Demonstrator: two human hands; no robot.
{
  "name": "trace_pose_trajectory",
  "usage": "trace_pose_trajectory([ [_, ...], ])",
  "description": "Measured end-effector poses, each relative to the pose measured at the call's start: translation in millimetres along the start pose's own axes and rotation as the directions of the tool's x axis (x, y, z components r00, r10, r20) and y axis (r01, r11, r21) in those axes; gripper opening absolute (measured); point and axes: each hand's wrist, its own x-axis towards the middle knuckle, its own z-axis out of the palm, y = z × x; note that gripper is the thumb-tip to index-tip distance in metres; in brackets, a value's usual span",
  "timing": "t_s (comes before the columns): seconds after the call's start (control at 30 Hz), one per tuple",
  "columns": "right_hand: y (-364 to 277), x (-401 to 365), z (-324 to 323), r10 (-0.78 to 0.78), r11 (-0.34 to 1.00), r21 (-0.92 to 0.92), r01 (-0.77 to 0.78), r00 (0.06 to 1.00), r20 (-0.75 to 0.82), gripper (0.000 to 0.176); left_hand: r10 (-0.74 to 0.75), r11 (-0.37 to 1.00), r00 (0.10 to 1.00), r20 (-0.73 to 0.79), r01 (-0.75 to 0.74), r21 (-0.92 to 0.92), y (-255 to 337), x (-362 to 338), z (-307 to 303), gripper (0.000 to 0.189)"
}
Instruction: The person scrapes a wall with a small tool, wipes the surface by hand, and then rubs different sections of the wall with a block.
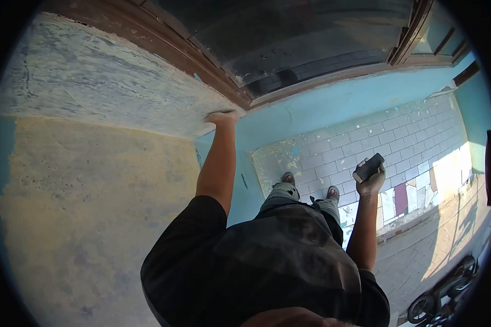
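My left hand point(222, 117) lies against the lower right corner of a scraped, patchy grey-white wall surface point(109, 82), beside a brown wooden window frame point(202, 60). Its fingers are partly hidden, and whether anything is under them does not show. On the right, above the tiled floor, my right hand point(372, 179) is wrapped round a dark block point(369, 168) with a paler end face.
A yellowish, patchy wall point(93, 218) fills the left side. Light blue wall point(322, 111) runs below the dark window pane point(311, 38). My feet stand on grey floor tiles point(387, 136). A motorcycle point(444, 294) is at the lower right.
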Motion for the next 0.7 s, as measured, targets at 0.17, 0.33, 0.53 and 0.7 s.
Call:
trace_pose_trajectory([
  [0.17, 34.6, -15.6, 23.5, -0.022, 0.997, 0.068, 0.026, 0.998, -0.064, 0.039, -0.154, 0.984, 0.930, 0.335, 0.113, 0.138, 50.4, -35.8, 29.9, 0.071],
  [0.33, 52.9, -12.2, 53.8, -0.033, 0.999, 0.041, 0.032, 0.999, 0.020, 0.037, -0.153, 0.982, 0.900, 0.407, 0.094, 0.162, 51.5, -92.4, 60.5, 0.076],
  [0.53, 66.1, -30.4, 81.2, -0.025, 0.998, 0.058, 0.018, 0.991, 0.131, 0.036, 0.006, 0.998, 0.972, 0.236, -0.020, 0.058, 15.9, -45.8, 19.6, 0.091],
  [0.7, 60.6, -41.4, 60.9, -0.034, 0.999, -0.010, 0.036, 0.990, 0.138, 0.037, -0.153, 0.988, 0.946, 0.287, 0.137, 0.074, 18.6, -84.0, 30.6, 0.086],
])
